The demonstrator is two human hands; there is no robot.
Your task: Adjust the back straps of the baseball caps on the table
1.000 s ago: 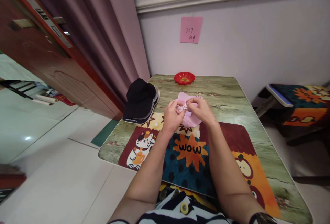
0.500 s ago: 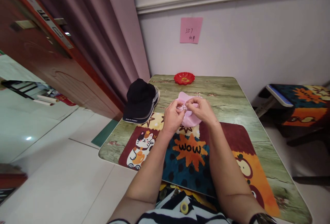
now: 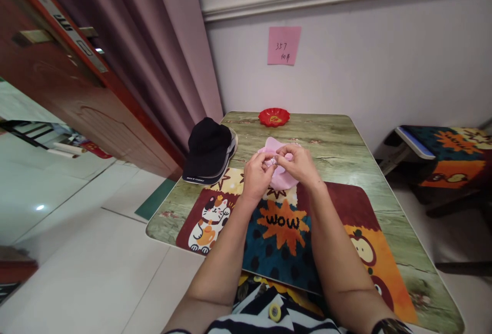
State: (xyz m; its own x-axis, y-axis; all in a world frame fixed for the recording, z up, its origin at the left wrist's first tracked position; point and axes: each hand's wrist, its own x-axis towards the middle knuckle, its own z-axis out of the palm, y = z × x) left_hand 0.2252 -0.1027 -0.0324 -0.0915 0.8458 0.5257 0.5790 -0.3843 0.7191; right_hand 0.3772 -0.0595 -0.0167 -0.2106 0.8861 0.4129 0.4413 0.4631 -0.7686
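Observation:
A pink cap lies on the far edge of the patterned mat, largely covered by my hands. Over it, my left hand pinches one side of a small shiny strap buckle, thumb and fingers together. From the other side my right hand has its fingertips closed at the same spot, gripping the cap's strap by the buckle. Fine detail between the fingertips is too small to make out. To the left, a black cap rests on top of other caps at the table's edge.
A red scalloped dish stands at the back of the green wood-patterned table. The colourful mat lies beneath my forearms. A pink note hangs on the wall. At left are a curtain and a wooden door.
My hands stay over the pink cap, with only slight finger movement at the buckle. The shiny buckle shows a little more clearly between the fingertips.

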